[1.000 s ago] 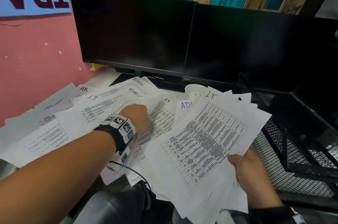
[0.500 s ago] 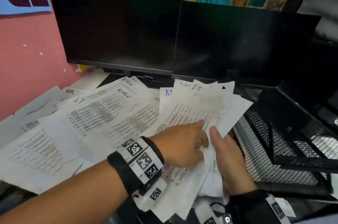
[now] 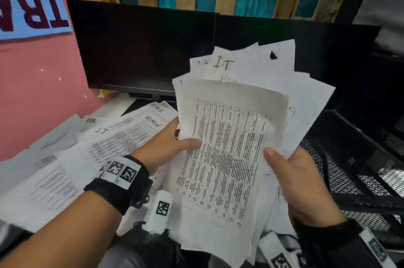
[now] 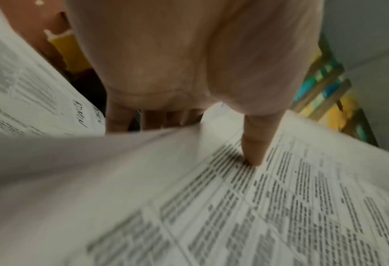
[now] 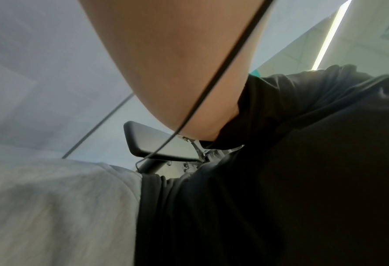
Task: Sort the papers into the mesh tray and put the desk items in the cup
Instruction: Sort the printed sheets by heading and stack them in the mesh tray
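Papers in a thick, uneven stack (image 3: 229, 158) stand lifted off the bench, held between both hands. The left hand (image 3: 166, 145) takes the stack's left edge in its grip, thumb pressed on the printed front and fingers behind; the right hand (image 3: 303, 182) holds the right edge the same way, thumb on the front sheet. That front sheet carries a dense printed table too blurred to read. A sheet behind it shows a handwritten "I.T" at its top. More loose sheets (image 3: 65, 158) lie spread over the bench to the left, headed by hand "HR", "I.T" and "ADMIN" twice. The black mesh tray (image 3: 358, 180) sits at the right, just beside the stack. Behind stand two dark monitors (image 3: 144, 49). A blue sign (image 3: 32, 12) on the pink wall shows large letters "TR".
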A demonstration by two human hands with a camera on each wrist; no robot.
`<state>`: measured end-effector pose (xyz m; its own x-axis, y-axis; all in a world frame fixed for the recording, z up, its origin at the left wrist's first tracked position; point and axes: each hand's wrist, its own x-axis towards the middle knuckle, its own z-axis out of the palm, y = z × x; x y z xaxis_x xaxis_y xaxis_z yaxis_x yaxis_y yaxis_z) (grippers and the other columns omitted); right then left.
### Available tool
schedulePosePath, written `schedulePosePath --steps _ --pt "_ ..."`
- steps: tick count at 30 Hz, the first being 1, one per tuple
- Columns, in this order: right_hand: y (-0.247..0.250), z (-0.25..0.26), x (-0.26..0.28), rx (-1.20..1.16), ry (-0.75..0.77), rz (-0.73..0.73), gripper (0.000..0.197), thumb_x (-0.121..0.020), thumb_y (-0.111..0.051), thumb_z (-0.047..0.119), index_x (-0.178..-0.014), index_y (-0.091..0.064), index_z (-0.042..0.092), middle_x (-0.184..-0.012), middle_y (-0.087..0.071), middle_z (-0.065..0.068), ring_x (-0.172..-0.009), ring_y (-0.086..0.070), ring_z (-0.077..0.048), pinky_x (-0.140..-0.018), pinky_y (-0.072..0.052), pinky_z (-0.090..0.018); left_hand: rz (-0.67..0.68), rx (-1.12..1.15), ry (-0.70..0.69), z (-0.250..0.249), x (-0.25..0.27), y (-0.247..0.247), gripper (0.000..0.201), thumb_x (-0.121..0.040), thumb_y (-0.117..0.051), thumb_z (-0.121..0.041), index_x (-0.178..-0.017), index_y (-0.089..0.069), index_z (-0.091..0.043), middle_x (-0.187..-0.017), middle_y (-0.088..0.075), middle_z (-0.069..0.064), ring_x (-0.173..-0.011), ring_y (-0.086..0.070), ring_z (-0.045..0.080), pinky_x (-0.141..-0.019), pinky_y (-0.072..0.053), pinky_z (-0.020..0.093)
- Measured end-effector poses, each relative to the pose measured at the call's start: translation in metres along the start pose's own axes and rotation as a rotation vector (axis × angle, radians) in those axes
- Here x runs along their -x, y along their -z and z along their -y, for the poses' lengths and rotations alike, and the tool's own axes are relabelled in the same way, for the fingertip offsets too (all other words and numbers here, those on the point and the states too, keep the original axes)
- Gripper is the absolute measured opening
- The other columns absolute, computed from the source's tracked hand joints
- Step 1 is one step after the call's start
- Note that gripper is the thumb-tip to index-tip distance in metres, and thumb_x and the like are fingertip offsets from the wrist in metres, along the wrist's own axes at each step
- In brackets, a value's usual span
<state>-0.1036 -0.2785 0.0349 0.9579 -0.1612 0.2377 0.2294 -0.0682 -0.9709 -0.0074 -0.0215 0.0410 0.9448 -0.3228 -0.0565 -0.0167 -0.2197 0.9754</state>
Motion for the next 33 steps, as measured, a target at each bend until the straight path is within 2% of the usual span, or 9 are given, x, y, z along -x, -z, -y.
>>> schedulePosePath --steps 2,5,7,10,16,23,26,30,33 --pt "-0.004 0.012 -0.002 0.068 0.127 -0.015 0.027 -0.106 -0.054 0.011 -0.124 -0.072 0.018 -0.119 -0.08 0.008 -0.114 -0.074 -0.009 -0.098 -0.06 -0.03 -0.046 0.064 -0.121 -0.009 0.002 0.0 0.053 -0.088 -0.075 -0.021 -0.135 -0.053 -0.025 -0.123 -0.071 -0.008 -0.11 -0.069 0.012 -0.106 -0.049 0.048" --pt "-0.009 0.025 -0.01 0.176 0.25 -0.117 0.019 -0.105 -0.058 0.016 -0.115 -0.074 0.02 -0.103 -0.078 0.018 -0.1 -0.072 0.004 -0.091 -0.057 -0.02 -0.304 0.113 -0.329 -0.03 0.008 -0.003 0.026 -0.093 -0.07 -0.012 -0.118 -0.065 -0.017 -0.112 -0.076 -0.002 -0.103 -0.073 0.017 -0.096 -0.055 0.046" --pt "-0.011 0.025 -0.018 0.212 0.252 -0.185 0.02 -0.106 -0.06 0.018 -0.121 -0.073 0.019 -0.109 -0.075 0.018 -0.109 -0.07 -0.001 -0.102 -0.055 -0.027 -0.417 0.142 -0.439 -0.04 0.012 -0.004 0.017 -0.094 -0.068 -0.01 -0.111 -0.067 -0.015 -0.107 -0.077 -0.002 -0.1 -0.073 0.016 -0.092 -0.057 0.041" --pt "-0.012 0.02 -0.027 0.165 0.28 -0.312 0.015 -0.105 -0.064 0.014 -0.116 -0.069 0.021 -0.107 -0.078 0.01 -0.106 -0.073 -0.008 -0.104 -0.057 -0.043 -0.425 0.162 -0.534 -0.046 0.019 -0.007 0.019 -0.095 -0.066 -0.01 -0.114 -0.067 -0.012 -0.112 -0.076 -0.001 -0.108 -0.071 0.018 -0.095 -0.054 0.041" --pt "-0.023 0.012 -0.026 -0.039 0.175 -0.347 0.036 -0.104 -0.06 0.004 -0.125 -0.053 0.032 -0.122 -0.072 0.009 -0.114 -0.071 -0.006 -0.108 -0.055 -0.042 -0.286 0.167 -0.415 -0.033 0.022 -0.02 0.031 -0.098 -0.059 -0.006 -0.127 -0.057 -0.018 -0.119 -0.074 -0.004 -0.113 -0.069 0.014 -0.102 -0.051 0.045" --pt "-0.024 0.016 -0.029 -0.101 0.115 -0.278 0.047 -0.101 -0.054 -0.006 -0.125 -0.05 0.034 -0.126 -0.07 0.008 -0.115 -0.07 -0.006 -0.106 -0.054 -0.039 -0.313 0.111 -0.454 -0.047 0.02 -0.014 0.054 -0.078 -0.062 -0.014 -0.126 -0.049 -0.037 -0.118 -0.067 -0.003 -0.109 -0.067 0.017 -0.09 -0.057 0.044" --pt "-0.025 0.019 -0.032 -0.071 0.152 -0.3 0.049 -0.097 -0.057 -0.005 -0.12 -0.053 0.037 -0.123 -0.069 0.01 -0.117 -0.068 -0.007 -0.107 -0.051 -0.037 -0.337 0.144 -0.519 -0.057 0.018 -0.016 0.047 -0.078 -0.06 -0.014 -0.122 -0.052 -0.03 -0.115 -0.065 0.005 -0.105 -0.066 0.022 -0.086 -0.058 0.044" --pt "-0.025 0.008 -0.039 -0.1 0.099 -0.322 0.044 -0.093 -0.057 -0.005 -0.121 -0.053 0.029 -0.114 -0.069 0.008 -0.109 -0.068 -0.009 -0.1 -0.053 -0.037 -0.346 0.311 -0.533 -0.061 0.016 -0.017 0.023 -0.091 -0.052 -0.027 -0.113 -0.059 -0.022 -0.106 -0.069 -0.002 -0.096 -0.068 0.013 -0.076 -0.054 0.028" --pt "-0.027 -0.006 -0.038 -0.14 -0.034 -0.243 0.043 -0.1 -0.051 -0.008 -0.125 -0.05 0.027 -0.121 -0.068 0.004 -0.107 -0.068 -0.01 -0.085 -0.053 -0.028 -0.312 0.207 -0.46 -0.046 0.013 -0.016 0.02 -0.101 -0.049 -0.026 -0.118 -0.059 -0.031 -0.114 -0.072 -0.008 -0.104 -0.069 0.011 -0.087 -0.056 0.037"
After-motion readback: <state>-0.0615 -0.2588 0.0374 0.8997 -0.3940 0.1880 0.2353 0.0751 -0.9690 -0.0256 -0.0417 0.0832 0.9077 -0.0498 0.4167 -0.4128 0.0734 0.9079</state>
